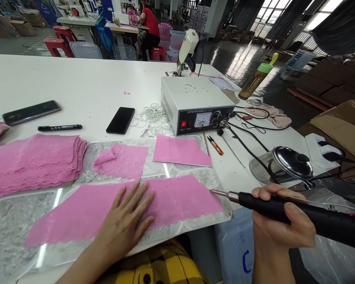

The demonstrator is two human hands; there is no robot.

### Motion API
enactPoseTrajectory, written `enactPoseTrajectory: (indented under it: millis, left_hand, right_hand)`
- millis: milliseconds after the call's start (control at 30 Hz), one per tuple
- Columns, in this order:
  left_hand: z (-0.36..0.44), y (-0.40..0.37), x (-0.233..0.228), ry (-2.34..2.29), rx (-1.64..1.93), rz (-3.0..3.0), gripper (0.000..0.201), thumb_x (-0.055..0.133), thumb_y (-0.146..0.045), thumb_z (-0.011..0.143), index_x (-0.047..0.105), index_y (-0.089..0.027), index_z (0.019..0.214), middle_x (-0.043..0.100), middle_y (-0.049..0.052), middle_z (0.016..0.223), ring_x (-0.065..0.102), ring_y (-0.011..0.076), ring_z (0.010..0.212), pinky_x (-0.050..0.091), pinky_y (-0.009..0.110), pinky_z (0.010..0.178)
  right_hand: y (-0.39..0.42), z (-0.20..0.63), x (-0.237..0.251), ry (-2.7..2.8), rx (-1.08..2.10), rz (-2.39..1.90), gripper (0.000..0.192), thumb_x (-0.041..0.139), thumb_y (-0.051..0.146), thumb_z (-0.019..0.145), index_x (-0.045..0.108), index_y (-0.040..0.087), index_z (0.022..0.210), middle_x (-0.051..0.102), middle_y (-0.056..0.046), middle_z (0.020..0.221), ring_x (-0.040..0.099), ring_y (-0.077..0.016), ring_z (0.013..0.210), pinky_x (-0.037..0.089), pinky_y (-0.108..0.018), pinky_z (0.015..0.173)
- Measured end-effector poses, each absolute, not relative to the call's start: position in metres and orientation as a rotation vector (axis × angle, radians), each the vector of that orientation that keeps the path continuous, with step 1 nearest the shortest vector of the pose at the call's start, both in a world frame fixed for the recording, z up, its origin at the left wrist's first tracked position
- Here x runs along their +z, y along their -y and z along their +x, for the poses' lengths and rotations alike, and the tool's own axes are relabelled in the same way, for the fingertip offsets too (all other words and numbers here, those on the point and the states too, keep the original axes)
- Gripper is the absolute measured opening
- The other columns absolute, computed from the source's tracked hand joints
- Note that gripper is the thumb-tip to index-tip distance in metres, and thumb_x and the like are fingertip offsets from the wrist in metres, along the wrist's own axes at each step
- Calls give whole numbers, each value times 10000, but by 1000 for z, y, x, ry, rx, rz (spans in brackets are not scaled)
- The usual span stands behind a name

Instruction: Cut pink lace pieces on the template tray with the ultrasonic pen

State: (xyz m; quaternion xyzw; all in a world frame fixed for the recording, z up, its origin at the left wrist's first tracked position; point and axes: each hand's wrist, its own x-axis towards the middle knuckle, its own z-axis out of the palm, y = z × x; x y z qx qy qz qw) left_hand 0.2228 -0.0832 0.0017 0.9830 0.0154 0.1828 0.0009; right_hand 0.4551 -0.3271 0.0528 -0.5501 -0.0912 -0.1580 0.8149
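My left hand [129,219] lies flat with fingers spread on a wide piece of pink fabric [177,201], which rests on a clear plastic sheet [8,225]. In my right hand [281,221] is a black handheld ultrasonic cutter [263,207]. Its thin metal tip touches or nearly touches the fabric's right edge; I cannot tell which. Just beyond lie a pink pattern piece [180,151] with a pale edge and a smaller lacy pink piece [122,161], partly folded over. A thick stack of pink lace fabric [32,163] sits at the left.
A control box [198,102] with a dial stands behind, cables running right. Two phones [120,120] [31,112], a marker [60,127], tangled thread [155,119] and thread snips [215,145] lie about. At right are a lidded glass jar [284,163] and a bottle [256,81]. A person [150,25] sits far back.
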Motion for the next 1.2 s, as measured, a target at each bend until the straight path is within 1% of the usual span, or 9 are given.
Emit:
enactPoseTrajectory:
  millis: [333, 467, 600, 800, 1200]
  left_hand:
    - [223, 83, 2, -46, 583, 3072, 493, 481, -387, 979, 480, -200, 1435, 453, 113, 1506, 371, 311, 1430, 252, 487, 1184]
    - [224, 81, 2, -27, 596, 3075, 496, 475, -394, 979, 484, -188, 1431, 435, 114, 1518, 363, 313, 1434, 221, 477, 1195]
    - [224, 81, 1, -19, 619, 3073, 499, 471, -388, 979, 477, -187, 1436, 431, 108, 1522, 338, 305, 1448, 189, 462, 1210]
    - [224, 81, 1, -14, 614, 3079, 493, 473, -383, 979, 485, -182, 1429, 439, 117, 1516, 363, 310, 1434, 205, 469, 1204]
    - [224, 81, 2, -16, 593, 3068, 497, 499, -379, 969, 495, -187, 1427, 434, 121, 1518, 360, 319, 1435, 223, 479, 1200]
  right_hand:
    - [322, 452, 51, 269, -320, -1152, 135, 530, 277, 552, 594, 191, 635, 564, -7, 636, 478, -125, 503, 445, -307, 471]
    - [320, 450, 53, 243, -317, -1167, 114, 541, 268, 561, 585, 195, 636, 566, 5, 637, 490, -123, 512, 460, -310, 491]
    - [331, 452, 55, 197, -366, -1150, 144, 541, 292, 532, 593, 191, 621, 557, -7, 623, 474, -122, 484, 441, -314, 462]
    - [350, 454, 55, 192, -413, -1200, 155, 518, 302, 497, 592, 194, 581, 534, -17, 601, 472, -134, 460, 429, -334, 432]
    - [351, 453, 56, 178, -417, -1209, 154, 505, 297, 482, 593, 202, 565, 541, -18, 585, 461, -139, 450, 419, -340, 425]
